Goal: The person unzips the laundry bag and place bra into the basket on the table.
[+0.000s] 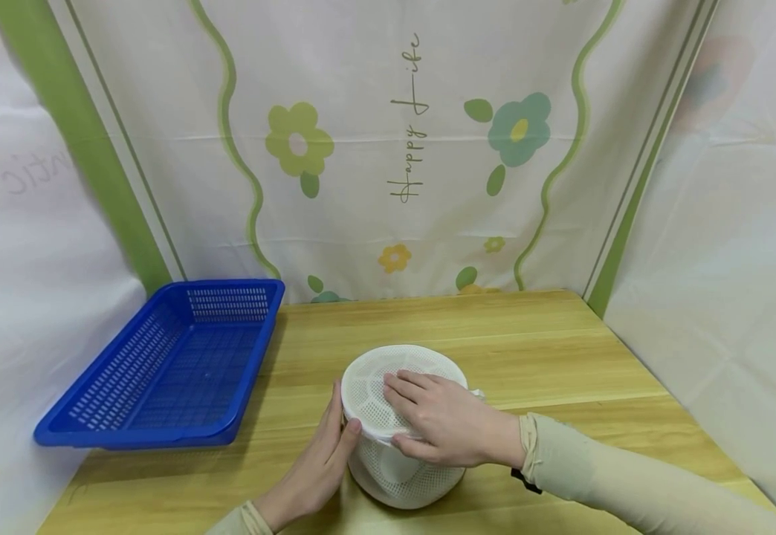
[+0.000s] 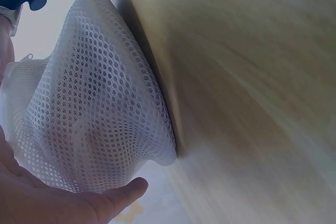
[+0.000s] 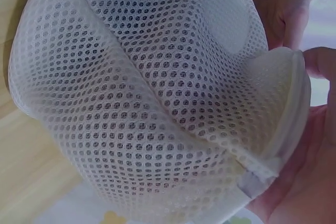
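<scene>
A round white mesh laundry bag (image 1: 404, 475) stands upright on the wooden table, its sides sagging and creased. Its mesh lid (image 1: 369, 390) has a white rim. Along the left side of that rim lies my left hand (image 1: 314, 461), fingers extended against the bag and thumb near the front of the edge. From the right, my right hand (image 1: 451, 420) rests over the lid with its fingers spread on the mesh and the thumb at the front rim. A small pull tab (image 3: 257, 179) shows by the rim in the right wrist view.
A blue plastic basket (image 1: 246, 394) with slotted walls sits on the left of the table (image 1: 528, 357). Printed white curtains (image 1: 361, 215) hang behind the table and at both sides.
</scene>
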Demonstrator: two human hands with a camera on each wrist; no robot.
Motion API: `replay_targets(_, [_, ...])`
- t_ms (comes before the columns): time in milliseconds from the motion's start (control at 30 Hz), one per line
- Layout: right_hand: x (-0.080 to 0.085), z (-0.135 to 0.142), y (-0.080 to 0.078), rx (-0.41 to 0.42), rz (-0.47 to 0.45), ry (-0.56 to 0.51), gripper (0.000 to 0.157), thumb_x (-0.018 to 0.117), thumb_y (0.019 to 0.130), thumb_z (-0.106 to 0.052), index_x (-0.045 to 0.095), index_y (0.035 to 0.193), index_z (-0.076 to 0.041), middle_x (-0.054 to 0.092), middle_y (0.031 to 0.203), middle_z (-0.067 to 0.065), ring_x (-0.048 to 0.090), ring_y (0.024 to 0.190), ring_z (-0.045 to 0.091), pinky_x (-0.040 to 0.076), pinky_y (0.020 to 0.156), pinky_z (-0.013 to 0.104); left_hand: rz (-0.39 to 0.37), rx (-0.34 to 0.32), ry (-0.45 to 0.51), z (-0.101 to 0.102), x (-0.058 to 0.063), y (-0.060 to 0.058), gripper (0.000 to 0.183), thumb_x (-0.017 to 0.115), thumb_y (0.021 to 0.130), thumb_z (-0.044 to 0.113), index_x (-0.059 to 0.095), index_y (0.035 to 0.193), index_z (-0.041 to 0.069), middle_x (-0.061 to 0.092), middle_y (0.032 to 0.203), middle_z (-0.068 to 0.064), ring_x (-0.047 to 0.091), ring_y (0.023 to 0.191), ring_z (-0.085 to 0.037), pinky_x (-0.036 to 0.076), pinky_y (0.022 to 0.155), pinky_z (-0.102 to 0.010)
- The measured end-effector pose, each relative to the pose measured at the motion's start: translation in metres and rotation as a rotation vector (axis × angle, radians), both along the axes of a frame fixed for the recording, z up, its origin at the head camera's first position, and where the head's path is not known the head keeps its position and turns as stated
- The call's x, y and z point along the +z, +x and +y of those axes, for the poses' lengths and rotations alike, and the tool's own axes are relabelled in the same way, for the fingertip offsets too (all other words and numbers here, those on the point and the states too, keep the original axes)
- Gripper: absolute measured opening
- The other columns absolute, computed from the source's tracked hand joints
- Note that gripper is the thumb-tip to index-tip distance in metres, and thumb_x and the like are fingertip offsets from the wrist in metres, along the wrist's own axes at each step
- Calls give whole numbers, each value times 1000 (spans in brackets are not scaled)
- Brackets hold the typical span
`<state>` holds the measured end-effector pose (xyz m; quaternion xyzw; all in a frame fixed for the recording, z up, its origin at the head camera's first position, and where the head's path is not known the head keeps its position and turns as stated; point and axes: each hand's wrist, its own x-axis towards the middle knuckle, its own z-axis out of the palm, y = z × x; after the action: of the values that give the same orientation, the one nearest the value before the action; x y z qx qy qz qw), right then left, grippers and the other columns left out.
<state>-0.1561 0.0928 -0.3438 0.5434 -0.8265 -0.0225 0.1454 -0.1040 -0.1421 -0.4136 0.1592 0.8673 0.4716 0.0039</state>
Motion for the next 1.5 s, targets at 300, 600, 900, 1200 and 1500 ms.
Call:
replay_targets(300, [-2,-8,4,84,187,-49,54,54,94,-44,64,122,0,63,124,13,59,115,27,50,95,38,17,-13,5,1,1,0,66,32,108,32,-8,156,10,-4,162,-6,0,146,-19,6,114,-31])
replay_targets(600, [-6,-26,17,14,286,-121,36,58,89,-39,68,100,-6,67,104,7,63,95,21,55,73,32,41,11,7,1,1,1,64,32,108,31,-4,157,10,1,162,-7,5,146,-19,10,114,-34])
replay_targets(900, [-9,-35,23,-34,308,-195,20,58,91,-30,65,84,-12,58,87,2,56,75,18,49,53,29,102,58,44,5,2,0,57,27,109,31,8,157,5,11,161,-8,12,145,-19,9,114,-24])
replay_targets(1200, [-10,-34,25,-71,282,-202,20,55,90,-21,68,95,-7,67,100,8,63,87,21,56,64,31,124,77,63,10,0,-4,58,27,109,31,9,156,1,12,160,-13,14,145,-26,15,115,-45])
replay_targets(1500, [-11,-32,24,-74,233,-278,18,55,87,-16,68,92,-4,69,103,13,65,92,23,58,72,34,88,88,81,11,2,-4,59,28,109,35,10,156,4,12,161,-9,13,145,-22,15,116,-43])
